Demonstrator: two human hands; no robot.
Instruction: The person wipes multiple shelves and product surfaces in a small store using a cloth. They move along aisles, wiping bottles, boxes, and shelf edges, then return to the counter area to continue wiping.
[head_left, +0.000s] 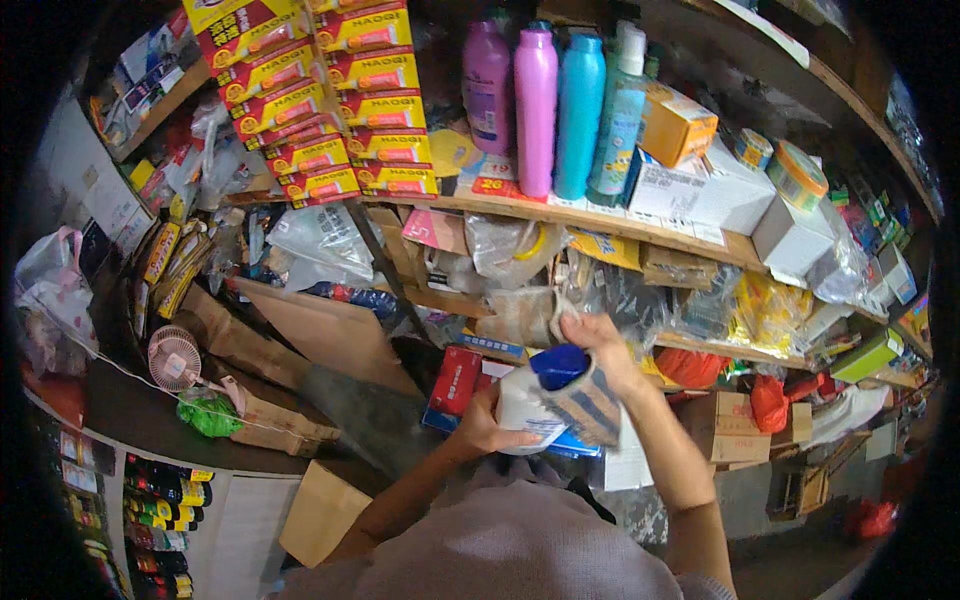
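Note:
My left hand (pixel 478 428) is wrapped round a white plastic bottle (pixel 522 405), tilted with its blue cap (pixel 560 367) up and to the right. Just above the cap is my right hand (pixel 606 350), its fingers closed on a striped grey and beige cloth (pixel 592 408). The cloth hangs below that hand, beside the bottle and cap. Whether it touches the bottle I cannot tell. Behind my left hand lies a red box (pixel 457 380).
Above stands a wooden shelf (pixel 560 211) with a purple bottle (pixel 487 90), a pink bottle (pixel 536 110), a turquoise bottle (pixel 578 115) and a clear pump bottle (pixel 617 120). Yellow-red packets (pixel 375 110) hang at its left. A small pink fan (pixel 174 358) and cardboard box (pixel 727 428) stand lower down.

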